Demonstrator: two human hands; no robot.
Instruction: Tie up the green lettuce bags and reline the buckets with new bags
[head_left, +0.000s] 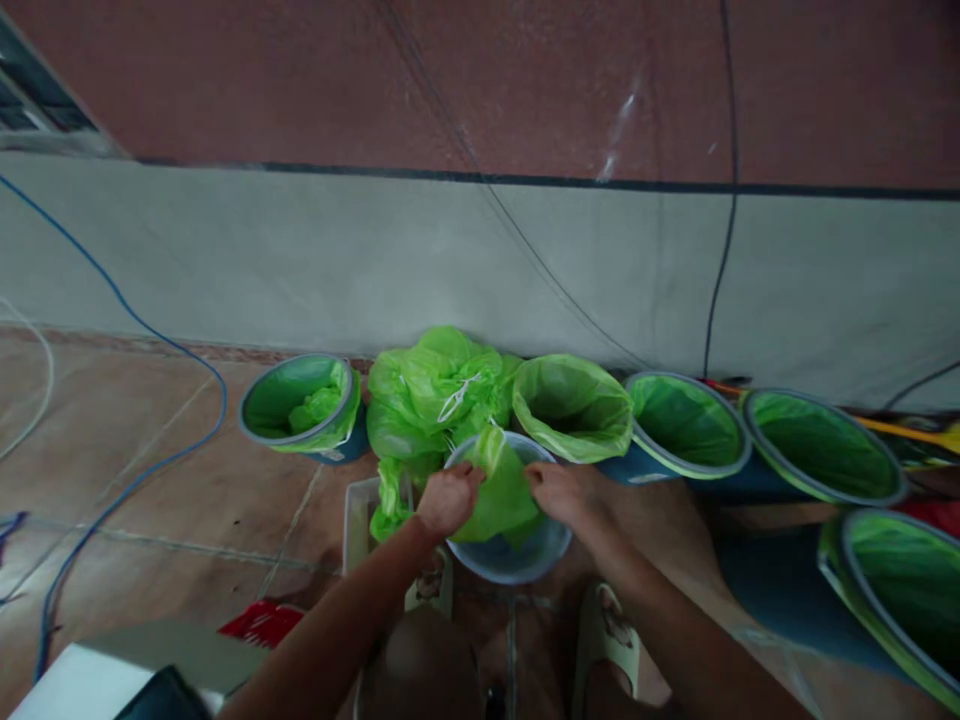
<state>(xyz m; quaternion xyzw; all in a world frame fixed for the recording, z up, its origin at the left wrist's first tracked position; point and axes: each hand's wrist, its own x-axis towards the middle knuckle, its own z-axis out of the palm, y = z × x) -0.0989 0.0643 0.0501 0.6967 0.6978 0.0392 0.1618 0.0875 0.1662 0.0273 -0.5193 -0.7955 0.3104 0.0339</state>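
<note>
A thin green plastic bag (504, 495) is stretched between my two hands over a pale round bucket (510, 572). My left hand (450, 497) is closed on the bag's left edge. On the opposite edge, my right hand (556, 490) pinches the plastic, fingers pressed together. The bag's lower part hangs inside the bucket's rim. Just behind lies a heap of puffed green bags (431, 390) with white drawstrings showing. To the left of the bucket, a crumpled green bag (391, 500) hangs over a clear plastic box (356, 525).
Bins lined with green bags stand along the wall: a left bin (259, 432), a bin with a loose liner (574, 405), and several at right, including the nearest bin (847, 560). A blue cable (161, 460) crosses the tiled floor. A white box (97, 685) sits at lower left.
</note>
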